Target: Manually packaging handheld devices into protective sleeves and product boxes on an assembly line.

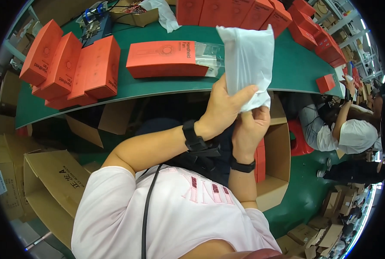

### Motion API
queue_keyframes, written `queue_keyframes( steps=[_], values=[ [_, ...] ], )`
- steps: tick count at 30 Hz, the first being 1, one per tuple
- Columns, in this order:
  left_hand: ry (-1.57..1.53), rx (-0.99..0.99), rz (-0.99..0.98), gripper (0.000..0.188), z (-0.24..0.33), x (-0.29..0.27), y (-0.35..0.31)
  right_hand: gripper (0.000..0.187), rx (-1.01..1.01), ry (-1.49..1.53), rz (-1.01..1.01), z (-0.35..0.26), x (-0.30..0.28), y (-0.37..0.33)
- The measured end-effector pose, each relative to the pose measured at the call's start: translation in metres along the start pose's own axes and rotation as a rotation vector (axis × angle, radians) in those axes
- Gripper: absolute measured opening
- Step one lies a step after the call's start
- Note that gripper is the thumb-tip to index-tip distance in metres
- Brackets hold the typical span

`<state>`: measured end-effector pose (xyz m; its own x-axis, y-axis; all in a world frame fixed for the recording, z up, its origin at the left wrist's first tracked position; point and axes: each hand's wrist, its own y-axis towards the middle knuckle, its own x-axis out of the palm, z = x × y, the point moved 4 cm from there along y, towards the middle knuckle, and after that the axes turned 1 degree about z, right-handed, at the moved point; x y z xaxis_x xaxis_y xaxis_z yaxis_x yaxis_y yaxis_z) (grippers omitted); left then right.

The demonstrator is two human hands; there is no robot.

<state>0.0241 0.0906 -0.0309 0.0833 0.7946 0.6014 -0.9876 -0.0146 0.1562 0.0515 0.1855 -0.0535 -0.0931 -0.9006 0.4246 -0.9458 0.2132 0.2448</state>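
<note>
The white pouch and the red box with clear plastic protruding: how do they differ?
The white pouch is held up in the left hand and right hand; the red box lies on the green table. The pouch looks wrinkled, the box flat-sided. The pouch looks plain; the box is printed. Both are longer than wide.

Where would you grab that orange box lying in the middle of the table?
I'd probably take the orange box across its left half, by both long sides, coming from the near left: it lies flat, clear plastic juts from its right end, and the white packet is held up beyond that.
</note>
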Motion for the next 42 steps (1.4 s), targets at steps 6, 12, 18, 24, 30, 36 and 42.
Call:
queue_keyframes(
  steps=[6, 12, 18, 24, 30, 36, 42],
  values=[
    [-0.381, -0.350, -0.102, 0.043, 0.007, -0.001, 0.017, 0.099, -0.599, -0.498, 0.026, -0.033, -0.008, -0.011],
    [-0.479, -0.273, 0.009, 0.033, 0.001, -0.004, 0.021, 0.117, -0.856, -1.327, 0.024, -0.086, -0.009, -0.018],
    [-0.017, -0.061, -0.211, 0.044, 0.018, -0.007, 0.005, 0.042, -0.021, -0.977, -0.408, -0.061, -0.016, 0.022],
    [0.917, 0.392, -0.997, 0.054, 0.068, -0.013, -0.033, 0.056, 0.726, -0.069, -0.773, -0.018, -0.055, -0.021],
    [1.691, 0.730, -0.896, 0.048, 0.083, -0.034, -0.027, 0.073, 0.871, -0.312, -0.772, -0.026, -0.023, 0.025],
    [1.603, 0.885, -0.401, 0.085, 0.091, -0.073, 0.026, 0.071, 0.243, -0.992, -1.125, -0.043, 0.061, 0.090],
    [1.908, 0.507, -0.223, 0.113, 0.090, -0.156, 0.059, 0.060, 0.096, -1.373, -1.270, -0.023, 0.081, 0.177]
  ],
)
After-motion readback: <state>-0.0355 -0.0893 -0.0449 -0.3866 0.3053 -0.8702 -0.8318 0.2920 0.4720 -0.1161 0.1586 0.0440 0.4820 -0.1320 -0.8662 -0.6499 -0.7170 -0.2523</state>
